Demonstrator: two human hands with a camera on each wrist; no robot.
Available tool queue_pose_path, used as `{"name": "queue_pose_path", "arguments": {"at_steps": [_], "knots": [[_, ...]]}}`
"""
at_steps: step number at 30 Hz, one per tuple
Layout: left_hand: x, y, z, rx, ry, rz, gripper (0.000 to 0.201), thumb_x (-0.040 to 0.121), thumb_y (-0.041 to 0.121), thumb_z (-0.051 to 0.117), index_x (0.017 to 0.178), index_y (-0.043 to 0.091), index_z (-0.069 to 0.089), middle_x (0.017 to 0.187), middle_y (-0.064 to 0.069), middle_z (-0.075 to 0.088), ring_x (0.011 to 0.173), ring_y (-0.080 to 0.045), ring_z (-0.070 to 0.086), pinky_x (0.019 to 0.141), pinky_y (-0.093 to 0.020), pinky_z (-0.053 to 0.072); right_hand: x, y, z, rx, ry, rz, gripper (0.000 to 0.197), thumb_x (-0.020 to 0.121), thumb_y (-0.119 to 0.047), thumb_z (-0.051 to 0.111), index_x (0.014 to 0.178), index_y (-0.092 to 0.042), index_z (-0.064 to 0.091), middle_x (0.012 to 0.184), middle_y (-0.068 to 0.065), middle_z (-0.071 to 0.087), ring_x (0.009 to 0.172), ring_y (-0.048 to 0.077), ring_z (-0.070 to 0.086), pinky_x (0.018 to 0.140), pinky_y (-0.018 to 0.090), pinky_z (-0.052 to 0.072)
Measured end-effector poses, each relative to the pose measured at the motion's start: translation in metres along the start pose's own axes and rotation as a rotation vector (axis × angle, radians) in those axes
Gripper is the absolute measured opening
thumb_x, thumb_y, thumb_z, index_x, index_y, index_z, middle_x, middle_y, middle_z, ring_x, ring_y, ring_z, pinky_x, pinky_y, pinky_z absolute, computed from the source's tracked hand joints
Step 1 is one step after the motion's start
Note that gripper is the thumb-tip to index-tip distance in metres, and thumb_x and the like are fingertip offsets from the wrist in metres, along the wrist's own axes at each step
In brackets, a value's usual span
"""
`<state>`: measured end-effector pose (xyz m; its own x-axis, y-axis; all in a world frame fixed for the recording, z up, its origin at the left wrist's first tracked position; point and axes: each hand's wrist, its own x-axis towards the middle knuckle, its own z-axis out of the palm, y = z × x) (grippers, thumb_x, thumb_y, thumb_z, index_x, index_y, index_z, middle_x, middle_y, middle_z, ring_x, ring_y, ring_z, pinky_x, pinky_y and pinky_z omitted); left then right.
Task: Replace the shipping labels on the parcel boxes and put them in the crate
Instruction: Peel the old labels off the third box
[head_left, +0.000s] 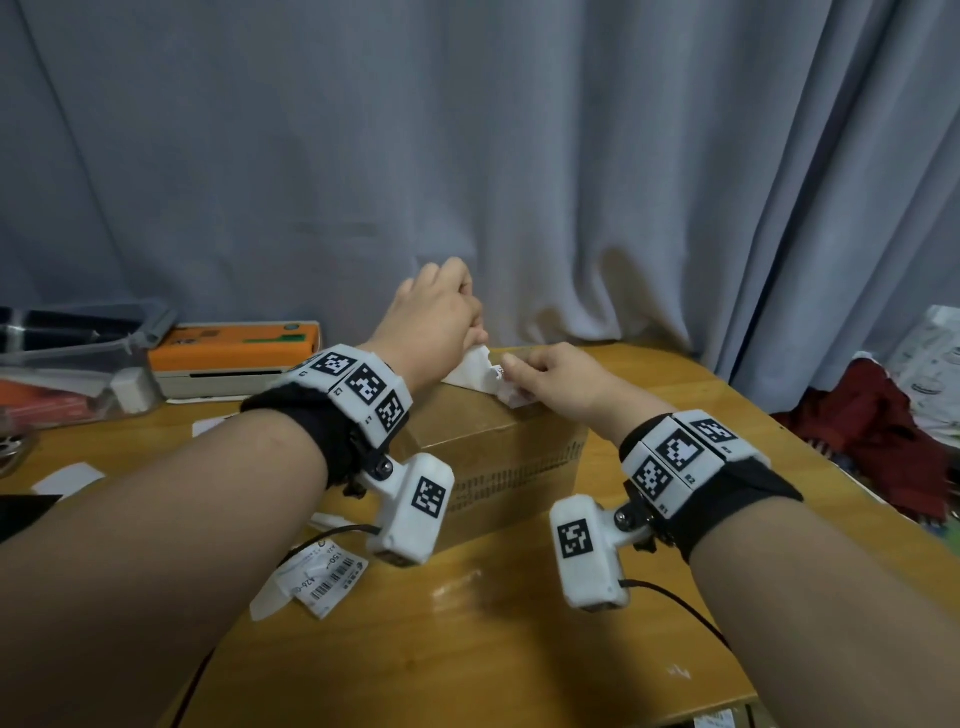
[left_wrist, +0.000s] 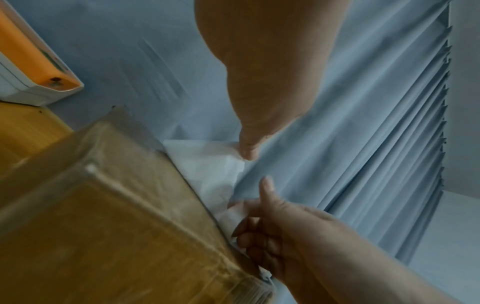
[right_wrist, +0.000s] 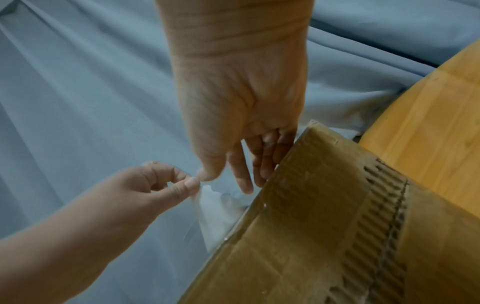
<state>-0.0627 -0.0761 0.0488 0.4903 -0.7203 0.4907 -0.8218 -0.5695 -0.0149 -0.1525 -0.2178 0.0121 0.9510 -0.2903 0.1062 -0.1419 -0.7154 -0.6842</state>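
1. Around us on the wooden table we have an orange and white label printer at the back left, beside a clear plastic bin at the far left.
2. Torn label scraps with barcodes lie on the table near our left forearm, and blank white slips lie further left.
3. A grey-blue curtain hangs right behind the table, and a red cloth sits off the right edge.
4. Our own wrists carry white camera units with black square markers, and these cover part of the box's near side in the head view.
5. The cardboard box stands on the table in front of us, between our two arms; it is brown, with clear tape along its top and printed dashes on its side.
6. The white label sits at the far top edge of the box, crumpled and torn, partly lifted off the cardboard.
7. Our left hand pinches the raised left part of the label between thumb and fingers, above the box.
8. Our right hand pinches the right end of the label with thumb and forefinger, its other fingers resting against the box edge.
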Motion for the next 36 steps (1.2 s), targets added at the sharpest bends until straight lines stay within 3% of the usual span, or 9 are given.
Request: {"name": "queue_pose_path", "arguments": {"at_steps": [6, 9, 14, 18, 21, 25, 28, 32, 36], "knots": [[0.000, 0.002, -0.005, -0.053, -0.023, 0.011, 0.025, 0.091, 0.036, 0.056, 0.100, 0.016, 0.068, 0.109, -0.001, 0.039, 0.109, -0.022, 0.037, 0.094, -0.030, 0.028, 0.002, -0.019, 0.006, -0.146, -0.002, 0.001, 0.050, 0.079, -0.047, 0.069, 0.114, -0.012, 0.063, 0.099, 0.007, 0.069, 0.090, 0.021, 0.066, 0.085, 0.034, 0.053], [-0.005, 0.001, -0.010, -0.089, -0.063, -0.001, 0.027, 0.089, 0.042, 0.057, 0.099, 0.020, 0.069, 0.102, 0.003, 0.038, 0.108, -0.020, 0.039, 0.096, -0.031, 0.027, 0.009, -0.029, 0.006, -0.101, 0.072, 0.013, 0.027, 0.082, -0.031, 0.072, 0.098, -0.010, 0.065, 0.089, 0.010, 0.068, 0.078, 0.027, 0.068, 0.068, 0.033, 0.057], [-0.018, -0.010, -0.014, -0.322, -0.028, -0.157, 0.037, 0.085, 0.054, 0.055, 0.092, 0.019, 0.062, 0.092, 0.001, 0.050, 0.087, -0.017, 0.050, 0.080, -0.031, 0.040, 0.013, -0.036, 0.000, -0.044, 0.029, 0.096, 0.019, 0.083, -0.018, 0.070, 0.070, -0.012, 0.058, 0.069, 0.010, 0.058, 0.069, 0.030, 0.062, 0.070, 0.046, 0.059], [-0.032, -0.014, -0.009, -0.070, -0.457, -0.214, 0.052, 0.087, 0.055, 0.053, 0.097, 0.006, 0.065, 0.098, -0.011, 0.066, 0.091, -0.027, 0.061, 0.074, -0.035, 0.046, 0.017, -0.033, 0.004, 0.087, 0.070, 0.168, 0.022, 0.082, -0.008, 0.066, 0.066, -0.009, 0.050, 0.063, 0.013, 0.053, 0.049, 0.025, 0.053, 0.056, 0.041, 0.055], [-0.038, -0.016, -0.002, -0.021, -0.586, -0.195, 0.059, 0.086, 0.060, 0.049, 0.120, 0.013, 0.060, 0.118, -0.010, 0.054, 0.108, -0.026, 0.051, 0.087, -0.034, 0.041, 0.017, -0.040, 0.007, 0.122, 0.087, 0.184, 0.014, 0.083, -0.002, 0.053, 0.088, -0.014, 0.054, 0.070, 0.012, 0.054, 0.048, 0.023, 0.053, 0.049, 0.036, 0.054], [-0.036, -0.025, 0.002, -0.040, -0.607, -0.226, 0.066, 0.083, 0.064, 0.048, 0.134, 0.022, 0.050, 0.130, -0.009, 0.045, 0.119, -0.029, 0.043, 0.098, -0.037, 0.037, 0.017, -0.046, 0.011, 0.051, 0.058, 0.019, 0.048, 0.086, -0.007, 0.056, 0.129, -0.029, 0.047, 0.083, 0.004, 0.056, 0.060, 0.019, 0.057, 0.051, 0.028, 0.050], [-0.033, -0.030, 0.001, -0.041, -0.627, -0.250, 0.066, 0.082, 0.064, 0.050, 0.135, 0.025, 0.048, 0.131, -0.008, 0.045, 0.120, -0.030, 0.043, 0.102, -0.041, 0.039, 0.023, -0.053, 0.011, -0.098, 0.072, -0.047, 0.026, 0.084, -0.022, 0.069, 0.109, -0.017, 0.067, 0.097, 0.002, 0.065, 0.084, 0.013, 0.057, 0.076, 0.026, 0.046], [-0.028, -0.032, -0.001, -0.100, -0.653, -0.282, 0.069, 0.081, 0.060, 0.057, 0.139, 0.024, 0.046, 0.135, -0.005, 0.050, 0.120, -0.026, 0.050, 0.101, -0.040, 0.042, 0.032, -0.059, 0.014, -0.164, 0.074, -0.009, 0.006, 0.080, -0.016, 0.070, 0.084, -0.019, 0.068, 0.082, -0.004, 0.061, 0.085, 0.013, 0.057, 0.075, 0.023, 0.043], [-0.024, -0.028, -0.003, -0.075, -0.690, -0.311, 0.072, 0.081, 0.058, 0.059, 0.141, 0.021, 0.041, 0.138, -0.003, 0.050, 0.122, -0.025, 0.050, 0.103, -0.039, 0.041, 0.038, -0.057, 0.012, -0.120, 0.161, 0.012, 0.028, 0.079, 0.000, 0.059, 0.068, -0.026, 0.058, 0.076, -0.010, 0.052, 0.084, 0.016, 0.055, 0.073, 0.025, 0.043]]}}
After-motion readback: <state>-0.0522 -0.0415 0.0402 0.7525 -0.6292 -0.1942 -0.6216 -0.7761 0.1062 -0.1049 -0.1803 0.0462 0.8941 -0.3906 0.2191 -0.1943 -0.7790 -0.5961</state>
